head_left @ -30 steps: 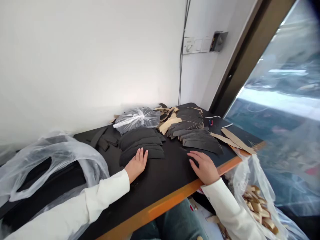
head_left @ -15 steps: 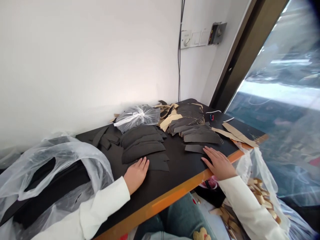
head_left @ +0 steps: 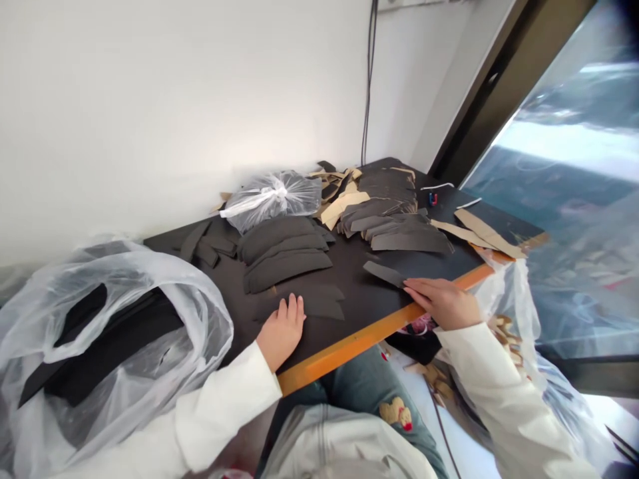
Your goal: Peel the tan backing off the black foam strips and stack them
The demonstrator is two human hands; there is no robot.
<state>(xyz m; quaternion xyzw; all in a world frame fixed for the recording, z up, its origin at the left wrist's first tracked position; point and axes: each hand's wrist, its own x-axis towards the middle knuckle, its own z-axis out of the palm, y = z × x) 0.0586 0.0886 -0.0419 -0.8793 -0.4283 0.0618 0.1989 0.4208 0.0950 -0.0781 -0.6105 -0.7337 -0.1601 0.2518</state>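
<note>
My right hand (head_left: 443,303) pinches the end of a dark grey curved strip (head_left: 383,273) between thumb and fingers; the strip is tilted a little off the table. My left hand (head_left: 282,329) lies flat, fingers stretched, on the near end of thin dark pieces (head_left: 322,303) on the black table (head_left: 359,313). Just beyond it overlaps a stack of thicker black curved pieces (head_left: 287,266). Farther back on the right, a fanned row of dark strips (head_left: 409,236) spreads out, some showing tan undersides.
At left stands an open clear plastic bag (head_left: 200,299) holding black pieces. A tied clear bag (head_left: 277,196) lies by the wall, near small black offcuts (head_left: 207,246). Tan strips (head_left: 486,233) lie at the right edge, above a hanging bag (head_left: 522,293). An orange edge (head_left: 344,342) borders the table.
My right hand has closed on the dark strip and tilted it up from the table. My left hand stays on the thin pieces. The view has tipped downward.
</note>
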